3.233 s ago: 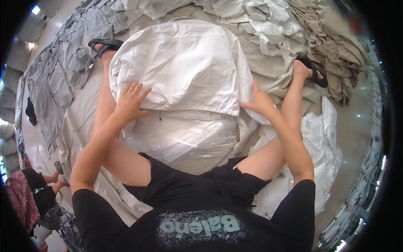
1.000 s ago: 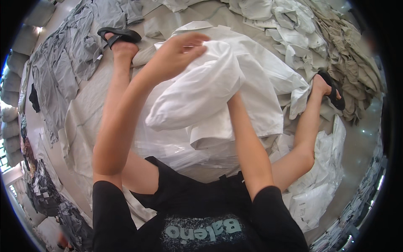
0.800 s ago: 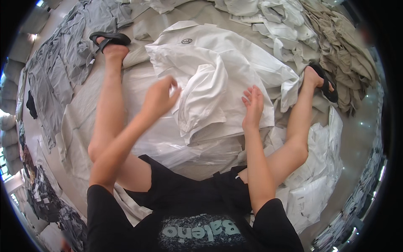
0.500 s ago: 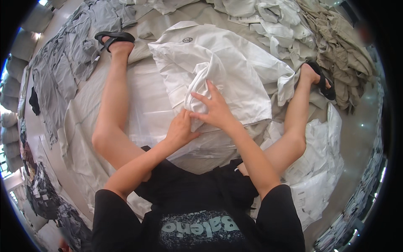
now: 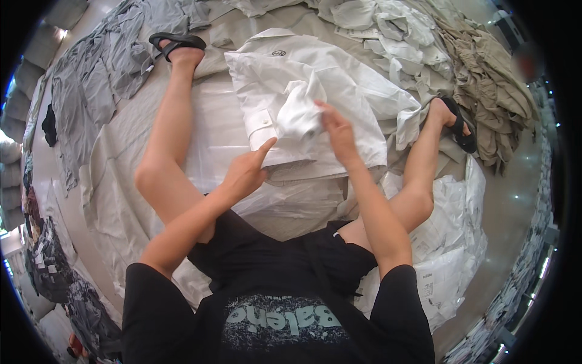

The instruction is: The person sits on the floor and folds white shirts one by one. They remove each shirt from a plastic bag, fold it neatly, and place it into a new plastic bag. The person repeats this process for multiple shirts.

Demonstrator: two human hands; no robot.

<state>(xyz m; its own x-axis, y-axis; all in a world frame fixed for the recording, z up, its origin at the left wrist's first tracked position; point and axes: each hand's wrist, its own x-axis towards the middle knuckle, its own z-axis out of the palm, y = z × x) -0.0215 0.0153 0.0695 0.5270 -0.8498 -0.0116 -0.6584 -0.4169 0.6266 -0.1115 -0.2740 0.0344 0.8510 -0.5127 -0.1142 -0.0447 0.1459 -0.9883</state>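
Observation:
A white shirt (image 5: 357, 115) lies spread between my legs, with a small dark round emblem near its far edge. Its buttoned cuff (image 5: 262, 123) rests flat on the left part of the cloth. The fingertip of my left hand (image 5: 245, 173) reaches the cuff's near corner, index finger stretched out, the others partly curled and holding nothing. To the right of the cuff, a bunched white fold (image 5: 301, 112) of the shirt stands up, blurred by motion. My right hand (image 5: 338, 132) is closed at this fold's right side, its fingertips on the cloth.
Clear plastic bags (image 5: 291, 199) lie under the shirt's near edge. More bagged white garments (image 5: 445, 242) are beside my right leg. Grey clothes (image 5: 100, 85) are heaped at far left, white ones (image 5: 388, 36) at far right, beside beige ones (image 5: 485, 79). Beige cloth (image 5: 115, 188) covers the floor.
My hands, close together on the bunched cloth before, have moved apart. The left has drawn back slightly left; the right has moved right. The buttoned cuff now lies flat and exposed.

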